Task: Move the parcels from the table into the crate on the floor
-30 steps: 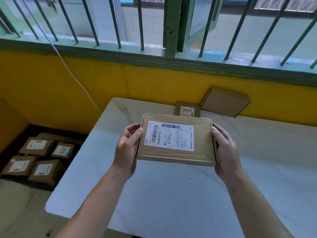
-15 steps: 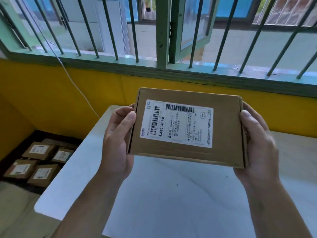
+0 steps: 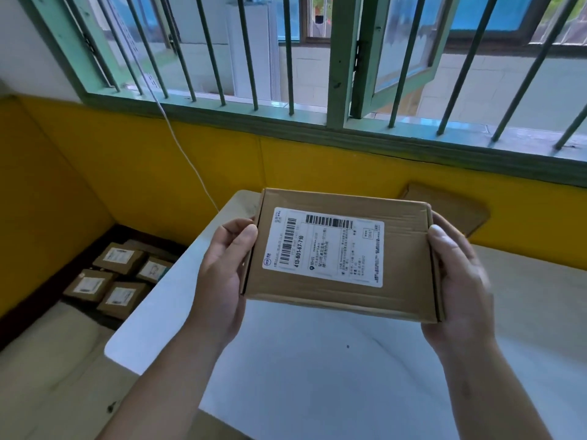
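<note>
Parcel [image 3: 340, 255] is up off the worktop [image 3: 317, 376], held between both hands with its label [image 3: 327, 246] facing up. Left hand [image 3: 219, 274] is wrapped round the left short end and the right hand [image 3: 457, 281] round the right one. Thumbs lie on the top face, and the other fingers are tucked underneath where I can't see them. So both hands are curled onto it, neither one free

What matters for the coming move imo: the crate [image 3: 60, 277] is down on the floor off to the left, past the worktop's left edge and well below it, against the yellow wall [image 3: 158, 173]. The parcel's long axis runs left to right, so its left end points roughly toward the crate, and the left hand is the nearer one. My guess is the whole thing has to swing left and go down with the left hand leading. It probably wants to land flat, since the ones in there lie flat

Counts:
- one parcel in the hands
- one more brown parcel [image 3: 451, 208] on the worktop at the far right, by the wall, partly hidden behind the held one
- four labelled parcels [image 3: 122, 296] in the crate, packed close together, plus what looks like a fifth plain one behind them, can't be sure on that
- one crate, one worktop
</note>
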